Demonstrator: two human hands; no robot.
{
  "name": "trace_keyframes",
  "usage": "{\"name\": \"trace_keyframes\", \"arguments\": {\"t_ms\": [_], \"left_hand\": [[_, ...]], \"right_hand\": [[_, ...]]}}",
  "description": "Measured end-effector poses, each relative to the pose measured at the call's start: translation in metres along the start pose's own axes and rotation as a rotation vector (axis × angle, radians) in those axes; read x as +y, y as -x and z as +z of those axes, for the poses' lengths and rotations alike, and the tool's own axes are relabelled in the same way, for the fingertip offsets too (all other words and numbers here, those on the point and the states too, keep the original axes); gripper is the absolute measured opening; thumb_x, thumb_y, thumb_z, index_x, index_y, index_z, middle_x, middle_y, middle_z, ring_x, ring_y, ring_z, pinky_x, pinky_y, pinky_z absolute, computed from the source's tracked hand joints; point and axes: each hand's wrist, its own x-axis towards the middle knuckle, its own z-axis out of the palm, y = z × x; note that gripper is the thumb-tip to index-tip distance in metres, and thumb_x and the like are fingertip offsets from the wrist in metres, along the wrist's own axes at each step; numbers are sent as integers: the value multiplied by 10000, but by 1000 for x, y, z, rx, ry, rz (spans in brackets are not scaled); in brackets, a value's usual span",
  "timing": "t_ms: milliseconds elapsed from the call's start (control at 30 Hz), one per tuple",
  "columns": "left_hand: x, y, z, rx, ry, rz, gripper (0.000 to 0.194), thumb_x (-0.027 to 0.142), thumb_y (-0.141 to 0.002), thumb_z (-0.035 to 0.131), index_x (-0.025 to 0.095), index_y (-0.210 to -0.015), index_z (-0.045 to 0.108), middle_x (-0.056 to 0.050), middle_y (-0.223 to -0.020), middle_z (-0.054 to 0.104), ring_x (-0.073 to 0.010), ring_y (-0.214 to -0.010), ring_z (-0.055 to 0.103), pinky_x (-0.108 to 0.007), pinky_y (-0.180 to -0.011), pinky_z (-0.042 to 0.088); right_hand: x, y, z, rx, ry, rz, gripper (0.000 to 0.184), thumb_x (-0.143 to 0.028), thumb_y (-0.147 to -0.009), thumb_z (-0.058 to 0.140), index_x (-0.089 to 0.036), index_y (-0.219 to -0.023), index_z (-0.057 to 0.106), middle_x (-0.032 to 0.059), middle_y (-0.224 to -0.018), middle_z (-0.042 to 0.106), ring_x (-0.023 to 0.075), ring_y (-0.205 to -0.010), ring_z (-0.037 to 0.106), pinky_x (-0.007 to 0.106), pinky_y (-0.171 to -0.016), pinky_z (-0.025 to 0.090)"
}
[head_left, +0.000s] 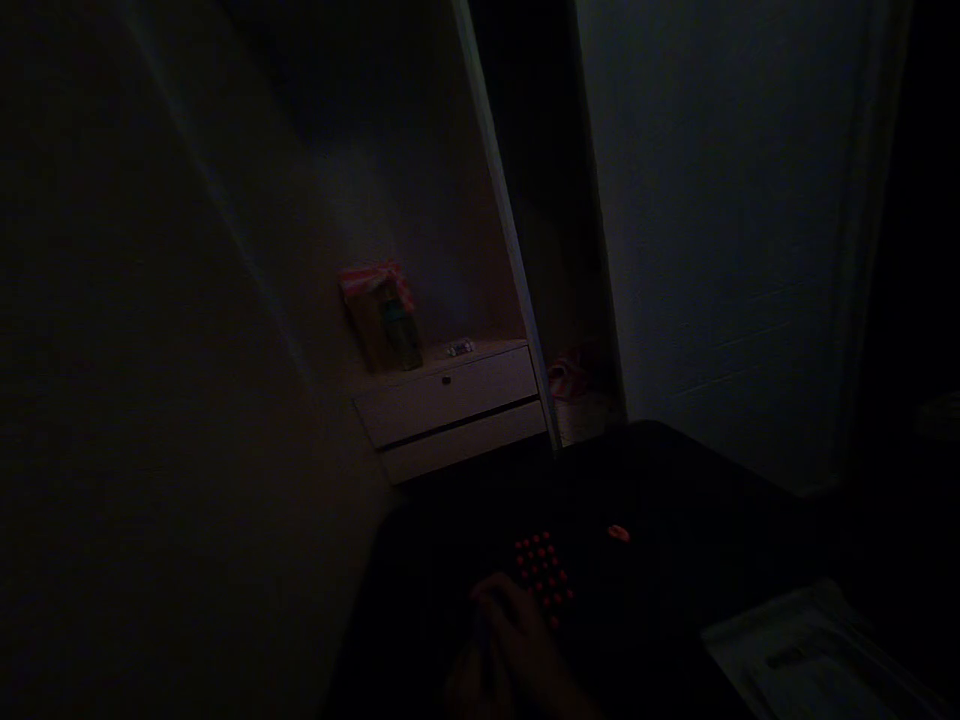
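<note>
The picture is very dark. My right hand (pixel 521 632) is low in the middle, its fingers bent and brought together toward my left hand (pixel 471 672). The two hands meet at the fingertips. My left hand also looks closed, though much of it is in shadow. Anything held between them is too dark to make out. Just beyond my right hand lies a grid of small red dots (pixel 544 575) on the dark surface. To its right is a small orange-red oval thing (pixel 619 533).
A pale flat packet or sheet (pixel 795 650) lies at the lower right. Behind stands a cabinet with drawers (pixel 457 405). On it are a red-and-white box or bag (pixel 375 272), a bottle (pixel 405 335) and a small item (pixel 460 347). A large pale panel (pixel 720 220) rises at right.
</note>
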Motion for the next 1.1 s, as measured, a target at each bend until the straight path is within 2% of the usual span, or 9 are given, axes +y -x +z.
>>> {"name": "trace_keyframes", "arguments": {"t_ms": [367, 467, 533, 600, 700, 767, 900, 1000, 1100], "left_hand": [[-12, 4, 10, 8, 1, 3, 497, 537, -893, 397, 206, -890, 767, -141, -837, 765, -239, -736, 724, -297, -664, 565], [-22, 5, 14, 2, -19, 11, 534, 540, -912, 372, 175, -932, 761, -144, -892, 767, -216, -774, 731, -270, -693, 568], [-28, 4, 15, -23, -74, 54, 557, 534, -924, 361, 145, -948, 758, -136, -904, 769, -204, -781, 737, -245, -678, 571], [-31, 2, 13, -86, -111, 133, 560, 541, -926, 365, 151, -914, 768, -120, -818, 770, -193, -687, 733, -228, -614, 566], [-23, 0, 9, -27, -103, 141, 583, 537, -942, 331, 147, -936, 764, -137, -929, 765, -195, -783, 741, -220, -664, 570], [-13, -1, 7, 1, -80, 97, 634, 570, -944, 291, 144, -933, 760, -128, -849, 770, -181, -715, 736, -209, -627, 559], [3, -2, 2, 53, -94, 51, 726, 639, -922, 250, 145, -739, 749, -137, -711, 748, -185, -588, 707, -228, -547, 536], [7, -4, -1, 6, -23, 67, 669, 594, -939, 276, 146, -822, 757, -130, -761, 760, -175, -634, 721, -211, -575, 540], [10, -4, -3, -13, 19, 48, 642, 585, -937, 302, 137, -856, 755, -128, -788, 764, -174, -668, 728, -205, -593, 541]], "right_hand": [[-1, 1, -1, -6, 8, 9, 266, -456, -864, 558, -222, -907, 677, 17, -867, 664, 196, -846, 604, 280, -759, 455], [-3, 2, -1, -8, 9, 2, 259, -446, -863, 558, -220, -909, 677, 17, -865, 662, 195, -843, 603, 282, -764, 456], [-3, 1, -1, -18, 20, -3, 244, -426, -868, 554, -218, -908, 676, 15, -855, 660, 191, -827, 602, 280, -748, 455], [-3, 1, -1, -17, 25, -1, 234, -416, -871, 556, -218, -908, 676, 13, -849, 660, 187, -815, 601, 275, -726, 454], [-3, 2, 0, -17, 22, 10, 230, -411, -876, 554, -222, -917, 677, 12, -843, 660, 183, -800, 601, 271, -708, 453], [-3, 3, -1, -11, 23, 3, 229, -408, -879, 551, -223, -920, 679, 13, -859, 662, 183, -810, 602, 275, -729, 454], [-5, 4, -1, -17, 7, 19, 234, -416, -880, 549, -222, -917, 673, 9, -846, 652, 176, -796, 594, 269, -714, 450], [-6, 3, -2, -31, -1, 27, 224, -403, -879, 545, -218, -911, 668, 1, -803, 638, 169, -760, 584, 261, -678, 442], [-7, 3, -2, -19, 17, -7, 216, -388, -883, 547, -217, -907, 676, 5, -840, 655, 171, -799, 590, 263, -717, 445]]}}
